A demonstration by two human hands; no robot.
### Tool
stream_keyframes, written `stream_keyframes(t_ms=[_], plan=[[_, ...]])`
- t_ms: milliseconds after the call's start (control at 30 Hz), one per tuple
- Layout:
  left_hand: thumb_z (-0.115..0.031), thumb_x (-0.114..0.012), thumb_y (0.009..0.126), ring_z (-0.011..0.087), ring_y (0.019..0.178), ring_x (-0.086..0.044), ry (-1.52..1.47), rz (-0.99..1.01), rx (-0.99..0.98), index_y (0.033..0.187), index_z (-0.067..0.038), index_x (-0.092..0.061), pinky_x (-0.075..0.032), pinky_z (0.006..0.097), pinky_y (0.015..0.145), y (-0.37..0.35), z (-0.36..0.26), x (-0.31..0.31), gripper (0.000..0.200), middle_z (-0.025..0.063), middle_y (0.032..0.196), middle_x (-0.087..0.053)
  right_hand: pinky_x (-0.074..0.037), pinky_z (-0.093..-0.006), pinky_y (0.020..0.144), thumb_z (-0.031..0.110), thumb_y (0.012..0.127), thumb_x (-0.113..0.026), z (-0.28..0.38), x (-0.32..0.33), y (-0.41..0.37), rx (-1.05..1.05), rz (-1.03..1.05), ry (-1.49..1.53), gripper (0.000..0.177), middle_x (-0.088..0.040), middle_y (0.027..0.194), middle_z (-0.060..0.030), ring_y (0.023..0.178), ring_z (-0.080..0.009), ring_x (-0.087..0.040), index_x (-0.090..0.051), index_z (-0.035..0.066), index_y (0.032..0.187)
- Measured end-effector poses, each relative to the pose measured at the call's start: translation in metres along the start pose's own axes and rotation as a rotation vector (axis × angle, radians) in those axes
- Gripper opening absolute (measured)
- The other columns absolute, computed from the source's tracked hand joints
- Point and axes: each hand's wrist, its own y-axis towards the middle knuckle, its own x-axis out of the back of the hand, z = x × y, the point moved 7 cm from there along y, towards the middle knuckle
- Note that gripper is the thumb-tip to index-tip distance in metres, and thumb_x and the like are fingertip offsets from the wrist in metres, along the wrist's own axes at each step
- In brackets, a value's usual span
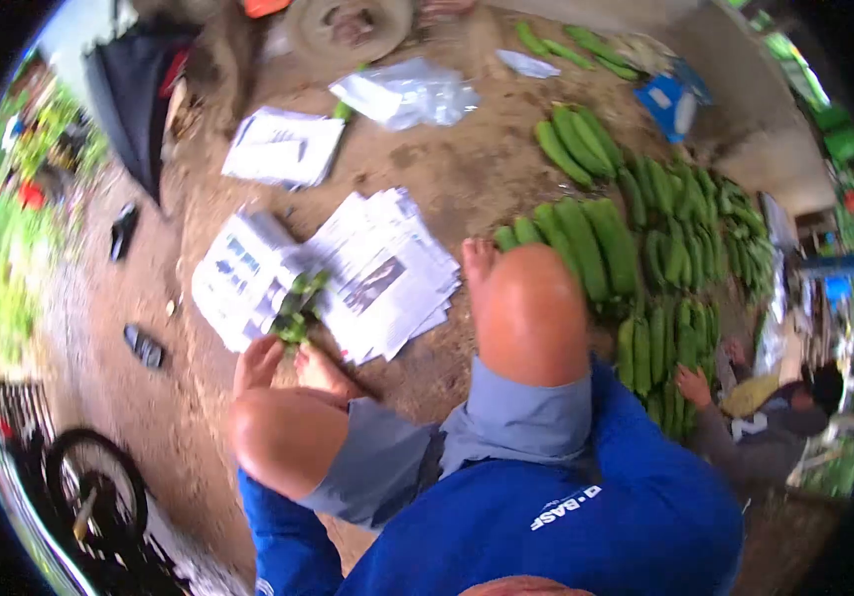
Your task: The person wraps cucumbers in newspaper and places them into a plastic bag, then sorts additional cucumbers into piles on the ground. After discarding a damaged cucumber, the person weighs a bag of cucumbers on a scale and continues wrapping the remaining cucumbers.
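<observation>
My left hand (258, 366) is beside my bent left knee, its fingers curled at the lower edge of a newspaper bundle (238, 283). A blurred dark green clump (298, 306) pokes out of the bundle's right side, near my fingertips and foot. Just right of it lies a fanned stack of newspaper sheets (382, 273). My right hand is hidden; its blue sleeve (636, 407) passes behind my right knee. Beyond that knee, hands of green bananas (586, 243) lie on the ground.
More green bananas (680, 238) lie in rows at right, where another person (770, 427) reaches in. Folded papers (283, 147) and clear plastic (417, 94) lie farther off. At left are a dark umbrella (134, 94), sandals (144, 346) and a wheel (97, 487).
</observation>
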Motion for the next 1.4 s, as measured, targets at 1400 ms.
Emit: stream_keyframes(t_ms=[1400], plan=[[-0.031, -0.064, 0.091, 0.0381, 0.112, -0.062, 0.41, -0.408, -0.238, 0.115, -0.004, -0.066, -0.04, 0.056, 0.106, -0.125, -0.184, 0.038, 0.036, 0.019, 0.115, -0.069, -0.055, -0.0363, 0.049, 0.021, 0.093, -0.055, 0.262, 0.164, 0.59, -0.075, -0.142, 0.386, 0.024, -0.071, 0.084, -0.0109, 0.063, -0.0207, -0.07, -0.068, 0.005, 0.106]])
